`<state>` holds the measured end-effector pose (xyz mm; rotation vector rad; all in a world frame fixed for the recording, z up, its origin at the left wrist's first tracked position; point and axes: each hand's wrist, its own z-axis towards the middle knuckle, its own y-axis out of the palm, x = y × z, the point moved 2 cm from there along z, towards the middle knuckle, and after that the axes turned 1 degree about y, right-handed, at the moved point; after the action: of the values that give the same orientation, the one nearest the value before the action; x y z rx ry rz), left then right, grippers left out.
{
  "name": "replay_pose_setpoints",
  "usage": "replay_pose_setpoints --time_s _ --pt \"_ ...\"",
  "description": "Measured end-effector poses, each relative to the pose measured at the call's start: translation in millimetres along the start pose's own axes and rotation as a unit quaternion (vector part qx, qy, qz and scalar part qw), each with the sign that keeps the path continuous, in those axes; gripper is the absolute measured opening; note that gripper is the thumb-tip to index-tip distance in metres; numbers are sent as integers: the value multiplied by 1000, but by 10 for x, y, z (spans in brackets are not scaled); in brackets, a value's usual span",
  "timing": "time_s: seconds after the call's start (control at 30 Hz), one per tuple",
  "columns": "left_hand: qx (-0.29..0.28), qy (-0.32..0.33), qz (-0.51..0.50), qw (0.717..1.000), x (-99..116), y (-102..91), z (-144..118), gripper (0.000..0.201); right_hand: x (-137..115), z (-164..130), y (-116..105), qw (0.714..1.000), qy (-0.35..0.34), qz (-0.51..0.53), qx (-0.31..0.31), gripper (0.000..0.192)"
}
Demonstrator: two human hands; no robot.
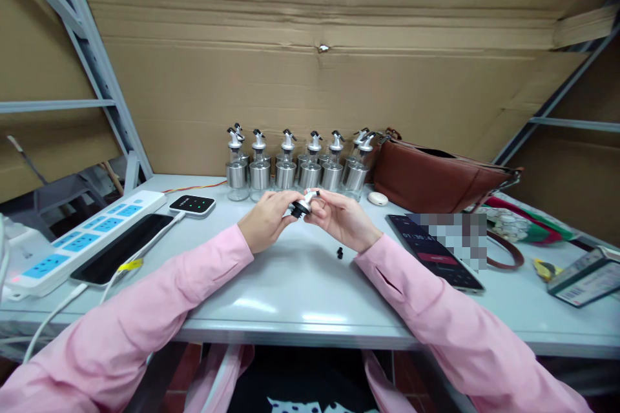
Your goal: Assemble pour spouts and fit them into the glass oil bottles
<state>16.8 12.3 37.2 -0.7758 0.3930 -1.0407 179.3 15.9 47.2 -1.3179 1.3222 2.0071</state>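
Note:
Both hands meet over the middle of the white table (290, 284), in pink sleeves. My left hand (264, 219) and my right hand (341, 219) together hold a small white and black pourer cap (304, 202) between their fingertips, just above the table. A tiny black piece (340, 252) lies on the table under my right wrist. Behind the hands stands a row of several glass and steel dispenser bottles (295, 168) with the same kind of cap fitted.
A brown leather bag (431, 177) sits at the back right, a small white oval object (378, 198) beside it. A phone (436, 251) lies right of my hands. At the left are a power strip (82, 232), a dark phone (121, 248) and a charger (192, 204). Cardboard lines the back wall.

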Motion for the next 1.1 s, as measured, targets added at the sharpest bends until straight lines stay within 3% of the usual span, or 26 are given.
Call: replay_pose_setpoints --time_s 0.2,0.43,0.6,0.73,0.87,1.1 --pt "8 3 1 1000 2 -17 2 26 1 0 2 1000 -3 -28 6 21" --pt "-4 1 4 1000 5 -13 14 27 11 7 1 1000 -8 -22 0 24" --pt "9 10 -51 999 7 -37 22 33 20 20 -21 1000 2 -12 -13 19" --pt "27 2 -70 997 1 -62 22 39 36 53 -92 993 -23 -107 34 13" --pt "11 -20 -39 999 -28 -48 18 39 7 63 -131 948 -129 -265 122 17" --pt "15 -40 -28 999 -77 -2 3 36 42 39 -70 924 -122 -361 23 23"
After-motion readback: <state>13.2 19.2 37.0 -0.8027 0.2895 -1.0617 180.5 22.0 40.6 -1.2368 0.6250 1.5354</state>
